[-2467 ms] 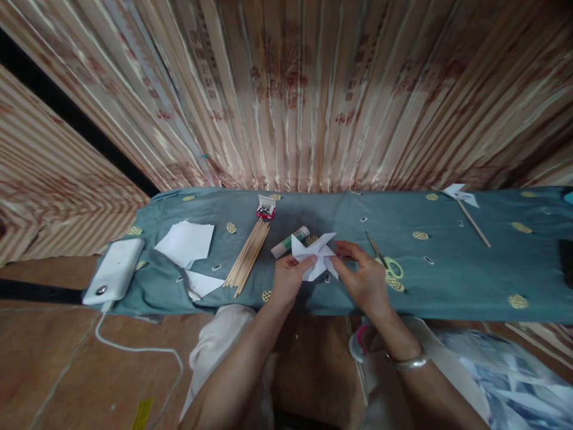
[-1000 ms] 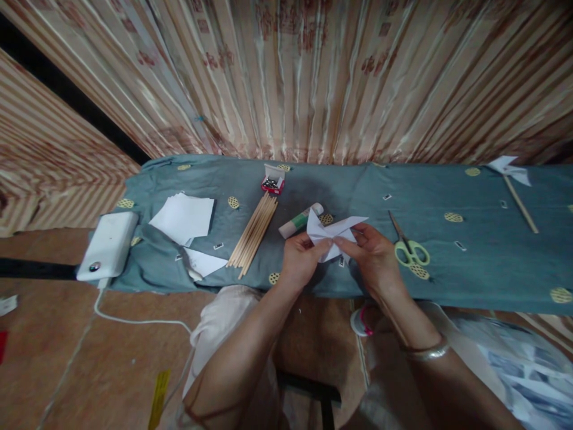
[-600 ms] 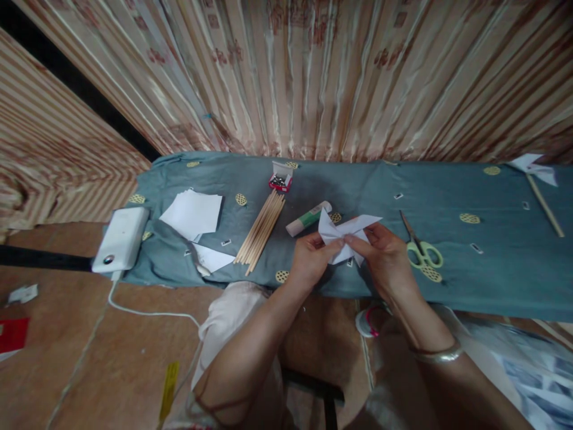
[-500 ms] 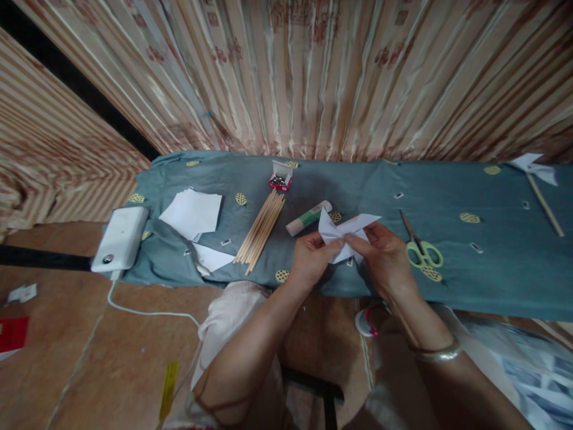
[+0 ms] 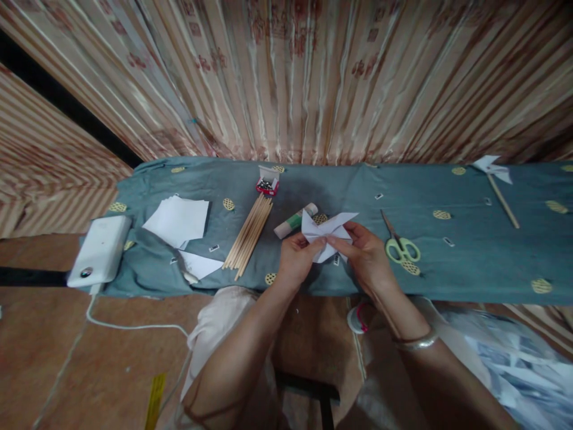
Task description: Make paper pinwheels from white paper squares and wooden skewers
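Between both hands is a white paper pinwheel [image 5: 329, 227], its blades folded toward the middle. My left hand [image 5: 296, 258] pinches its left side, thumb near the centre. From the right, my right hand [image 5: 364, 254] grips it, thumb also pressed near the centre. Just behind the paper lies a green and white glue stick [image 5: 295, 221]. To the right rest scissors [image 5: 403, 249] with light green handles. Wooden sticks [image 5: 248, 236] lie in a bundle to the left, below an open small red box [image 5: 267, 182] of shiny metal pins.
A stack of white paper [image 5: 179, 220] and a loose paper piece [image 5: 201, 264] lie at the left. Beside them is a white power bank [image 5: 101, 251] with a cable. A pinwheel on a stick [image 5: 496, 173] lies far right on the green cloth [image 5: 470, 269]. A curtain [image 5: 286, 89] hangs behind.
The camera view has turned a little to the right, so the things on the cloth appear shifted left. Both hands keep their hold on the paper pinwheel.
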`<state>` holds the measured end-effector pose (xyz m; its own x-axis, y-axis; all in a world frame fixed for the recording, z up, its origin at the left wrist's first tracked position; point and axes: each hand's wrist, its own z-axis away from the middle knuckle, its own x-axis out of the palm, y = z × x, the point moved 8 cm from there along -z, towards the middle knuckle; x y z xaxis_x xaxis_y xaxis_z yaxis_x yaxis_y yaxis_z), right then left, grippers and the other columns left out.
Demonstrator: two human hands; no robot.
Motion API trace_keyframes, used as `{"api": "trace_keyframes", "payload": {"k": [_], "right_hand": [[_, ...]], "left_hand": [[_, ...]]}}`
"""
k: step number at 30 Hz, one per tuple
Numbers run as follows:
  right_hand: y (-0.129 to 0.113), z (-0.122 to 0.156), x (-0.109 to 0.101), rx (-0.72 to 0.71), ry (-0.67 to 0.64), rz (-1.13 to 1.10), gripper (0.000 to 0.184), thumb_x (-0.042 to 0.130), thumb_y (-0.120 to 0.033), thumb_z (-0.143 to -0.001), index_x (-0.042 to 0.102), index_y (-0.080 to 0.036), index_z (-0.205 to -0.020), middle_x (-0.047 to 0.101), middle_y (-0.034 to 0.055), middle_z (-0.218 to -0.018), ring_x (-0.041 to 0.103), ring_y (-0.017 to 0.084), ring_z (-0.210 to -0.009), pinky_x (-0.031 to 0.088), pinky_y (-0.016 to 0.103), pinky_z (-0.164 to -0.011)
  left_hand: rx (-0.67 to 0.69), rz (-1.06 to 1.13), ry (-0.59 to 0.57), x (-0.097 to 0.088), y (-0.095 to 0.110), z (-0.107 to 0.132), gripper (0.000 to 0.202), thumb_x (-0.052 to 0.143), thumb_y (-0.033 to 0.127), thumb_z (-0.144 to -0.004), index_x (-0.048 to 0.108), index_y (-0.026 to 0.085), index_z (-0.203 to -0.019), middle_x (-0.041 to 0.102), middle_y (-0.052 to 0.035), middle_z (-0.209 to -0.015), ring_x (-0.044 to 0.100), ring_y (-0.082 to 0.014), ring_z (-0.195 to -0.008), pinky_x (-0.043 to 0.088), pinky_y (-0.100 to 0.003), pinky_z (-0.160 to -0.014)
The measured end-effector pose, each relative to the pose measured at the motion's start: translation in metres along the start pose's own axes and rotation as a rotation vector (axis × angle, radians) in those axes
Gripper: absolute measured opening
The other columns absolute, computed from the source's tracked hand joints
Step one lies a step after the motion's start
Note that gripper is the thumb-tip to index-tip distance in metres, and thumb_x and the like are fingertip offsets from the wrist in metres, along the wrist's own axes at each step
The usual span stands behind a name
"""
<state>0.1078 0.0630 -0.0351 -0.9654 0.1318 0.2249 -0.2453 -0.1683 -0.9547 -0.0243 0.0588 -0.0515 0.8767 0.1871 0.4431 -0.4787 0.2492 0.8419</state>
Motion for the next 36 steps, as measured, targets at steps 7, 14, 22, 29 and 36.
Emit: {"api": "trace_keyframes", "payload": {"k": [7, 14, 22, 29, 36], "right_hand": [[0.0008, 0.0019, -0.005, -0.019, -0.004, 0.014, 0.044, 0.084, -0.032, -0.054, 0.064, -0.02, -0.091, 0.074, 0.0014, -0.087, 0.068, 0.02, -0.08, 0.052, 0.037, -0.083], [-0.0012, 0.0034, -0.0031, -0.004, -0.018, -0.003, 0.039, 0.084, -0.031, -0.055, 0.064, -0.021, -0.087, 0.074, -0.0004, -0.084, 0.068, 0.018, -0.078, 0.052, 0.034, -0.081], [-0.0015, 0.0034, -0.0046, 0.005, -0.022, 0.006, 0.042, 0.085, -0.031, -0.054, 0.064, -0.021, -0.089, 0.073, -0.0002, -0.084, 0.067, 0.018, -0.076, 0.052, 0.034, -0.078], [-0.0025, 0.0028, -0.0059, 0.006, -0.012, -0.043, 0.045, 0.086, -0.031, -0.052, 0.065, -0.022, -0.09, 0.074, -0.0004, -0.084, 0.067, 0.018, -0.075, 0.054, 0.032, -0.075], [-0.004, 0.0023, -0.0072, 0.005, 0.009, -0.033, 0.043, 0.085, -0.033, -0.053, 0.065, -0.022, -0.089, 0.073, -0.0001, -0.081, 0.067, 0.018, -0.071, 0.054, 0.033, -0.073]], "left_hand": [[0.021, -0.013, -0.023, 0.003, 0.0004, -0.0009, 0.028, 0.084, 0.031, -0.049, 0.074, 0.015, -0.07, 0.073, -0.0043, -0.072, 0.064, -0.0177, -0.066, 0.05, -0.03, -0.069], [0.008, -0.065, -0.024, 0.0059, 0.0041, -0.0035, 0.026, 0.085, 0.03, -0.048, 0.073, 0.015, -0.065, 0.072, -0.0036, -0.066, 0.061, -0.0157, -0.061, 0.049, -0.029, -0.066], [0.005, -0.075, -0.014, 0.0071, 0.0042, -0.0052, 0.028, 0.085, 0.031, -0.047, 0.074, 0.014, -0.067, 0.072, -0.0037, -0.068, 0.062, -0.0159, -0.062, 0.05, -0.029, -0.068], [0.003, -0.04, -0.036, 0.0087, 0.0031, -0.0056, 0.032, 0.086, 0.033, -0.046, 0.074, 0.014, -0.068, 0.072, -0.0031, -0.068, 0.062, -0.0149, -0.062, 0.051, -0.03, -0.071], [0.011, -0.04, -0.047, 0.0093, 0.0017, -0.0069, 0.03, 0.086, 0.031, -0.048, 0.073, 0.014, -0.069, 0.072, -0.0035, -0.07, 0.064, -0.0165, -0.066, 0.052, -0.032, -0.074]]}}
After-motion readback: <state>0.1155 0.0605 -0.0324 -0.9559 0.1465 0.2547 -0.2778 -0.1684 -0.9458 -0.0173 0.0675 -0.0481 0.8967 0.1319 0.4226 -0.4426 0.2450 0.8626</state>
